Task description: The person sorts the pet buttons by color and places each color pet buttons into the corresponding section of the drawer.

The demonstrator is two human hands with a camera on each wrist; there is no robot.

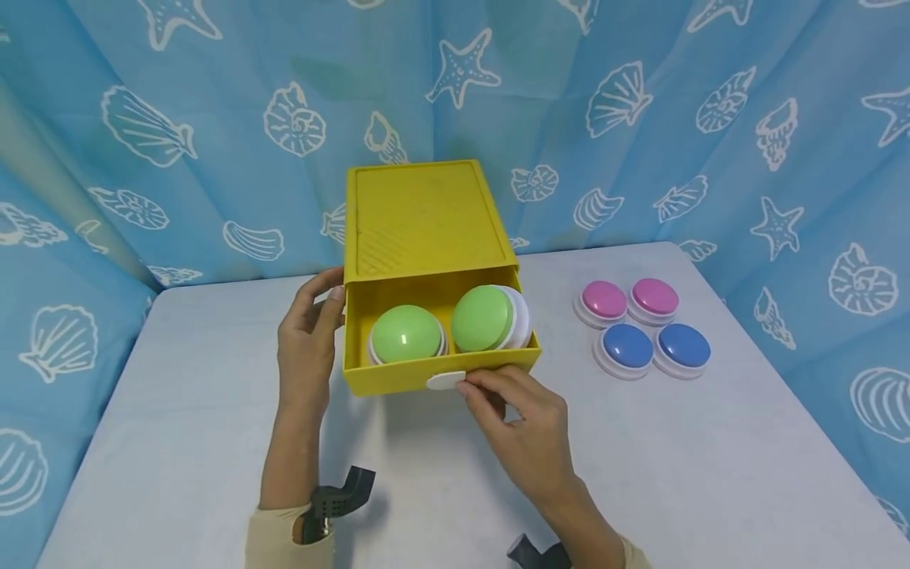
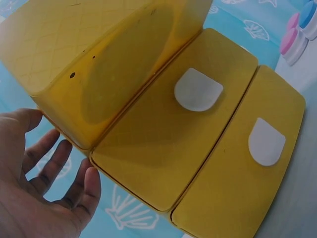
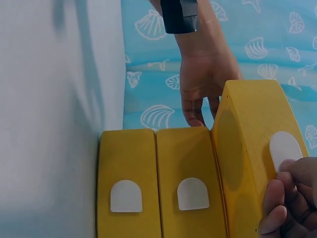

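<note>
A yellow drawer cabinet stands on the table with its top drawer pulled out. Inside lie two green dome buttons with white bases: the left one sits dome up, and the right one leans on its side. My right hand pinches the white handle on the drawer's front. At the cabinet's left side rests my left hand, fingertips against its edge, fingers loosely bent in the left wrist view. Below, two lower drawers are closed, each with a white handle.
To the right on the white table are two pink buttons and two blue buttons, all on white bases. A blue curtain with shell prints hangs behind the cabinet and along both sides.
</note>
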